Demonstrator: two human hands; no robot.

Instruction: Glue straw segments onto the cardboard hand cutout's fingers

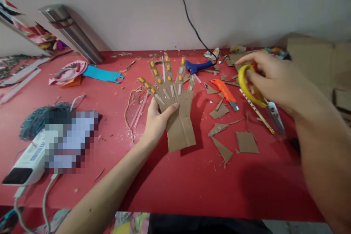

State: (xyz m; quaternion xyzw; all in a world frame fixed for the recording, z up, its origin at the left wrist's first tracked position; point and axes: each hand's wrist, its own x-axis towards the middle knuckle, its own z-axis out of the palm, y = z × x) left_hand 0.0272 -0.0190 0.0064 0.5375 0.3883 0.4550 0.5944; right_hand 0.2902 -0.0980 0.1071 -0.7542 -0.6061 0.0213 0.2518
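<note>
My left hand (159,115) grips a cardboard hand cutout (179,124) by its palm, thumb on top and the other fingers hidden behind it. Short orange pieces line several of its fingers, and clear straw pieces sit near the finger bases. Over at the right, my right hand (270,76) is closed around the yellow handles of scissors (251,89), blades pointing down toward the table. Its index finger stretches out to the left. Beneath the scissors lies a dotted pencil-like stick (257,111). Between my hands rests an orange utility knife (225,91) with its blade out.
A blue glue gun (199,66) with a black cord lies behind the cutout. Cardboard scraps (246,142) litter the red table (192,186). On the left are a steel flask (72,33), a blue strip (102,74), yarn (41,117) and a white power bank (33,157) with cables.
</note>
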